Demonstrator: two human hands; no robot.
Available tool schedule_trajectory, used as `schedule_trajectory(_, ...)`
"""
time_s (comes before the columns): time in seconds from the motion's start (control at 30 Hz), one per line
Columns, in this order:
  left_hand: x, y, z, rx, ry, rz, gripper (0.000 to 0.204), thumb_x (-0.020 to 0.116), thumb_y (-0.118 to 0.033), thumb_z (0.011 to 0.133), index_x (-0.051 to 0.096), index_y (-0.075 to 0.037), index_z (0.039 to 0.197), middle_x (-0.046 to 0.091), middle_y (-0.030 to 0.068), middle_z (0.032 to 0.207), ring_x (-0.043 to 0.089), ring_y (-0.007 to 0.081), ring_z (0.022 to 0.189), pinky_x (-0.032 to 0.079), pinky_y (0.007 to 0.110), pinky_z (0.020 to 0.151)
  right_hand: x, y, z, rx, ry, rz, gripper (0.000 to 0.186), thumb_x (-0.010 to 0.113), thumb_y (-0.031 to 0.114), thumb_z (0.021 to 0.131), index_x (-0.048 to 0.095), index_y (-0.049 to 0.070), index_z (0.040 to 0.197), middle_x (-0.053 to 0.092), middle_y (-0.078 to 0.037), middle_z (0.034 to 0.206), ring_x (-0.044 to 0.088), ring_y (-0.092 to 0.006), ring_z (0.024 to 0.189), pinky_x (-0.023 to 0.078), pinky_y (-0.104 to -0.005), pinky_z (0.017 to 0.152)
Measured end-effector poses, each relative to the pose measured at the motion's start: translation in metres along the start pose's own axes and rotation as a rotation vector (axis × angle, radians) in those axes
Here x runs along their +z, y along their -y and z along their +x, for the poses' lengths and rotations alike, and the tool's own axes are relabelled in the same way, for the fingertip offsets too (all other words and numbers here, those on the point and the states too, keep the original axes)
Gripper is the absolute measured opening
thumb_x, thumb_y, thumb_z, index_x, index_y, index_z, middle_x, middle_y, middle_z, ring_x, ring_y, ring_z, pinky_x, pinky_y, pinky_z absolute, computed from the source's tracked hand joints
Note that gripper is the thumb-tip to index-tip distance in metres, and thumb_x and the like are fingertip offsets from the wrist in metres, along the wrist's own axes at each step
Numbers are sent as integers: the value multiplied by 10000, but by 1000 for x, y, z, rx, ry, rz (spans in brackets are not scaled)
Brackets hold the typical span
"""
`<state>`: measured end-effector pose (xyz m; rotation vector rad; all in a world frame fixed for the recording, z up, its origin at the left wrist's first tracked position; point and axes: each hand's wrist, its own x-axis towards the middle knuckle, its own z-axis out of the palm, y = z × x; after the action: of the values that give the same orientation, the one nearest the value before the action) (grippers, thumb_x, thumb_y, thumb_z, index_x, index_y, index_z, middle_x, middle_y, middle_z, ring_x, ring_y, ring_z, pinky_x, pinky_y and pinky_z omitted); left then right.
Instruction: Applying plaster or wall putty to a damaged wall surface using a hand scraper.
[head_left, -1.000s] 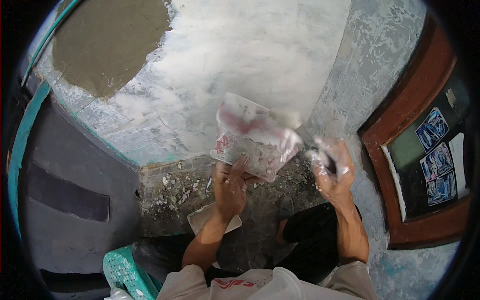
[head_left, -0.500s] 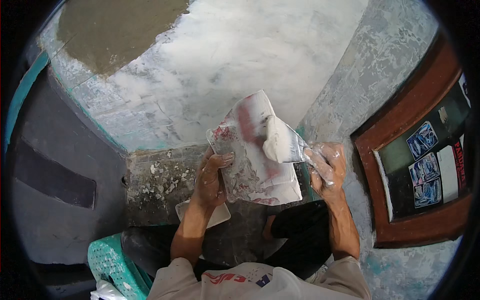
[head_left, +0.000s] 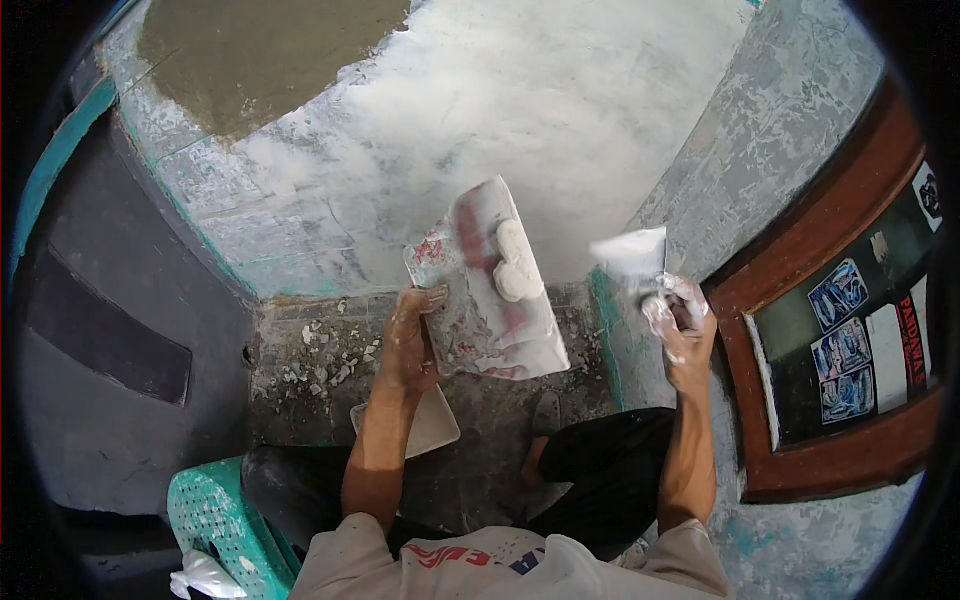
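My left hand (head_left: 411, 338) grips the lower left edge of a flat red-and-white smeared board (head_left: 487, 285), held tilted in front of the wall. A lump of white putty (head_left: 517, 262) lies on the board's upper right part. My right hand (head_left: 681, 325), coated in white, is closed on the handle of a putty knife (head_left: 633, 260) whose wide white blade points up and left, apart from the board. The white-skimmed wall (head_left: 470, 110) rises just beyond both hands.
A bare grey cement patch (head_left: 255, 55) shows at the wall's upper left. A brown wooden window frame (head_left: 830, 310) with stickers on the glass stands at right. A green plastic stool (head_left: 215, 525) is at lower left. A pale flat piece (head_left: 435, 420) lies on the rubble-strewn floor.
The putty knife has lifted off the board and moved right, leaving a lump of putty on it. The board now sits flatter, held only by my left hand.
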<state>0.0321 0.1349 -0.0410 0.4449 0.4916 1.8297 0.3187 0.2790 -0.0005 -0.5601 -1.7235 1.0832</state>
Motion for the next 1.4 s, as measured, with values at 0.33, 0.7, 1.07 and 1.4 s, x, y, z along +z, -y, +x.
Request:
schedule_trajectory(0.33,-18,18,-1,-57,51,162,559,616,-173,846,551,-4,1375,676,96,1150,720,187,916,642,361,816,6,11,11,338,656,260,275,693,55,943,687,-45,1199,728,-109,929,639,-126,733,485,-264,628)
schedule_trajectory(0.7,-38,-29,14,238,-277,194,384,611,-278,982,609,-19,1265,698,113,1169,709,209,946,608,381,827,3,-54,5,470,559,-453,267,671,71,949,681,25,1212,675,-16,949,562,-94,797,478,-271,698)
schedule_trajectory(1.07,-100,-101,3,610,-610,222,269,597,-144,992,606,58,1170,657,149,1132,677,237,930,635,334,737,244,-210,-147,138,1441,-921,355,671,155,867,675,26,1199,688,-204,1198,598,-383,1222,475,-559,1004)
schedule_trajectory(1.4,-147,9,-69,354,-986,86,207,671,-15,952,609,-12,1149,680,86,969,672,181,790,578,328,655,313,-135,-132,845,565,709,433,644,300,1017,569,75,1379,613,-71,1327,612,-220,1161,482,-407,984)
